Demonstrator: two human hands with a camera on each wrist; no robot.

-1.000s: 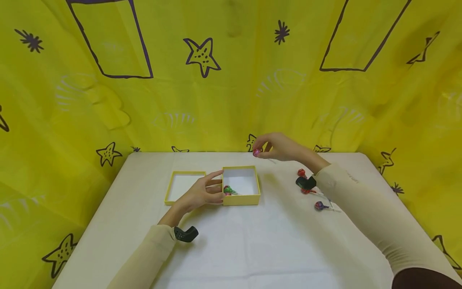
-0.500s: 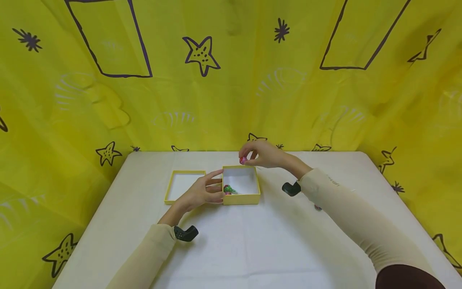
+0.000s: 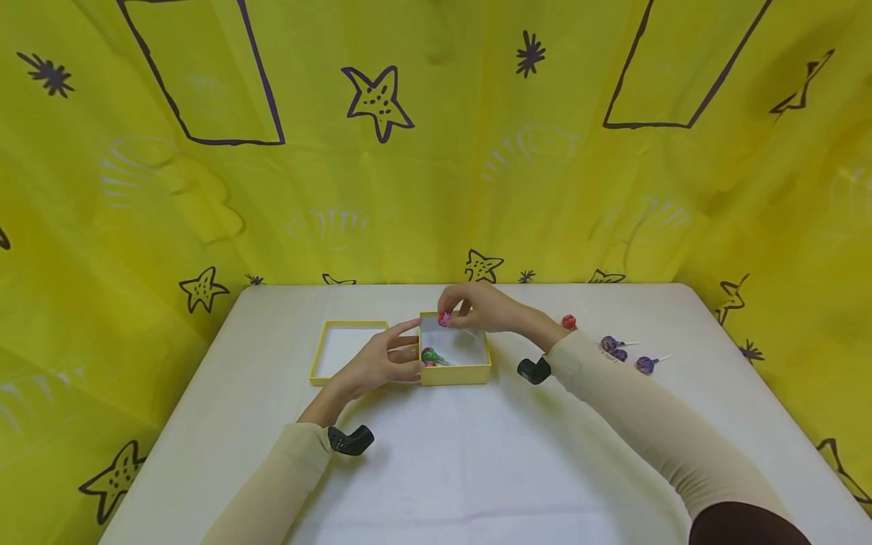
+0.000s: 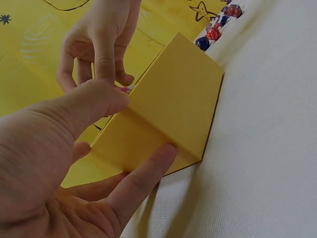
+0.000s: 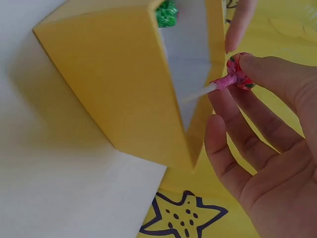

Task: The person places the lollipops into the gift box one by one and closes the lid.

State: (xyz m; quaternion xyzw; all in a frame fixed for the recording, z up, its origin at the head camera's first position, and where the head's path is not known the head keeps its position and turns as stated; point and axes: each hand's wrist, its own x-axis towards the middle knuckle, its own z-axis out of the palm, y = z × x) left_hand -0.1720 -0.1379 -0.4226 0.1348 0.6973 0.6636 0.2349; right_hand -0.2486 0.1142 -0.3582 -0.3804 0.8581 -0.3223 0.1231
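From afar I have my left forearm extended forward and inward, the left hand spread-fingered — nearly straight. My right forearm slants in too; the right hand pinches between thumb and fingertip — the other fingers loosely bent.

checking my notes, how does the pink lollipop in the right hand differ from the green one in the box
Wrapper: the pink lollipop is pink and red; the green lollipop is green.
Place: the pink lollipop is pinched in the right hand at the opening of the yellow box; the green lollipop lies inside it.
Stick: in the right wrist view, the pink lollipop's white stick shows; the green lollipop's does not.
Both are wrapped.
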